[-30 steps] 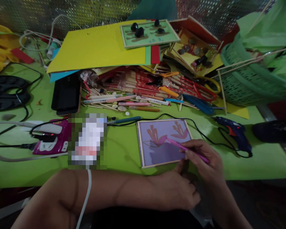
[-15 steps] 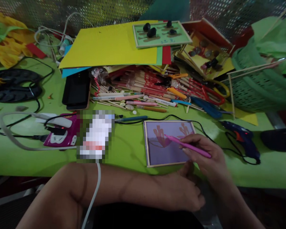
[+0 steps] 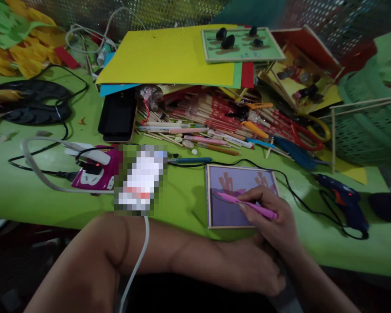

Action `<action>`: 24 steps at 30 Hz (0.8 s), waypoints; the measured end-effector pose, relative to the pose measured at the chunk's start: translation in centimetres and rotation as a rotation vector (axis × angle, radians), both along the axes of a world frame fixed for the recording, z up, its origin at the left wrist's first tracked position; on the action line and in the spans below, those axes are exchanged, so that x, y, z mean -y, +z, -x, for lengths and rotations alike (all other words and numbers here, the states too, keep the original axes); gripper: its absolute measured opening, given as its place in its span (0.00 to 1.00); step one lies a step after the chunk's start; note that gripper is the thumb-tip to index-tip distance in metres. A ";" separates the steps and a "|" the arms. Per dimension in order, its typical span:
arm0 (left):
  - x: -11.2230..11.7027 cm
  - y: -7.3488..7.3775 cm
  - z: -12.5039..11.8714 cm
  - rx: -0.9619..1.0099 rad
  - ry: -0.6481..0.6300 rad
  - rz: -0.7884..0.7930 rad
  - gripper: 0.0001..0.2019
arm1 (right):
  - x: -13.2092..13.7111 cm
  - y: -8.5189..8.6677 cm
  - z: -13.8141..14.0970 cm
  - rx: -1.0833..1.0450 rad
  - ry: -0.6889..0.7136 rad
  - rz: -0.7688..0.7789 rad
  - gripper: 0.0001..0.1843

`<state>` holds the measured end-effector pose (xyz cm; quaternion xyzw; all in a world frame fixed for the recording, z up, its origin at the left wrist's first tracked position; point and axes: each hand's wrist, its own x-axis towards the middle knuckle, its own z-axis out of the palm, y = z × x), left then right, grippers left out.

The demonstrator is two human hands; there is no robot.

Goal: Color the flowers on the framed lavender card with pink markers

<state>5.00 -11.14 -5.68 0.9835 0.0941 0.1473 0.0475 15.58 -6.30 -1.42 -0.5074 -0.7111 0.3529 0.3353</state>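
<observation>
My right hand (image 3: 276,217) grips a pink marker pen (image 3: 247,204), its tip over the left part of a purple picture panel (image 3: 231,217) in a pale wooden frame. Brown cactus-like shapes (image 3: 226,180) and a curved outline are drawn on the panel. Just below the frame, by the table edge, my left hand (image 3: 259,269) lies with its fingers curled in. Whatever those fingers hold, if anything, is hidden. My left forearm (image 3: 189,256) crosses in front of the table edge.
A blurred-out lit phone (image 3: 140,178) with a white cable lies left of the panel, beside a magenta power strip (image 3: 101,178). A glue gun (image 3: 343,195) rests at right, its black cord passing behind the panel. Sticks, pens (image 3: 189,130) and coloured sheets (image 3: 169,56) are piled behind.
My right hand has moved the pink marker's tip down and left across the panel, from the purple patch beside the left cactus to the curved outline. The whole view has shifted slightly.
</observation>
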 end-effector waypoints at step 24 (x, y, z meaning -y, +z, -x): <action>0.6 -2.1 -1.1 0.229 -0.089 0.034 0.11 | -0.1 0.2 0.3 0.082 0.036 0.019 0.02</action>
